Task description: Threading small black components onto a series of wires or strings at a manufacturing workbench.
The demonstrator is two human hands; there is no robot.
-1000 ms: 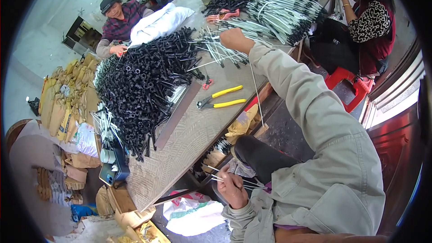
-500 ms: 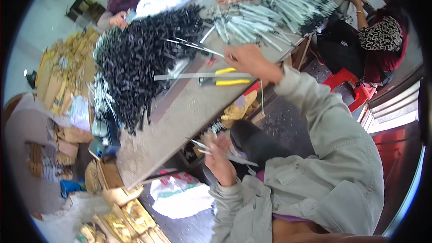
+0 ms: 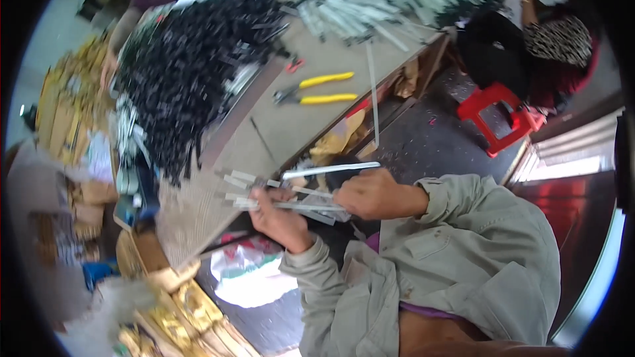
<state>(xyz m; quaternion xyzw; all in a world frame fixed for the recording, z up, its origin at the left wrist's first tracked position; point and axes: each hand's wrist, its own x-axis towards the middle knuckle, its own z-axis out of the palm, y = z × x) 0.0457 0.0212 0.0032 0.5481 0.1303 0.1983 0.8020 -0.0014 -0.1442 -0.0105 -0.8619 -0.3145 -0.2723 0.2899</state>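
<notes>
Close together over the table's near edge, my two hands hold thin whitish flat strips. My left hand is closed around several of them, their ends fanned out to the left. My right hand is closed at the right ends of the strips, and its fingertips are partly hidden. One brighter white strip lies slanted just above the others, against my right hand. On the tabletop beyond my hands rest pliers with yellow handles, jaws to the left.
A big heap of black pieces covers the table's left part. Bundles of pale strips lie at the back, and one long strip hangs over the edge. A red stool stands right, near a seated person. Another person is far left.
My right hand has come down from above the table, with strips, to meet my left hand. The long strip across the pliers is gone from there. The view has shifted.
</notes>
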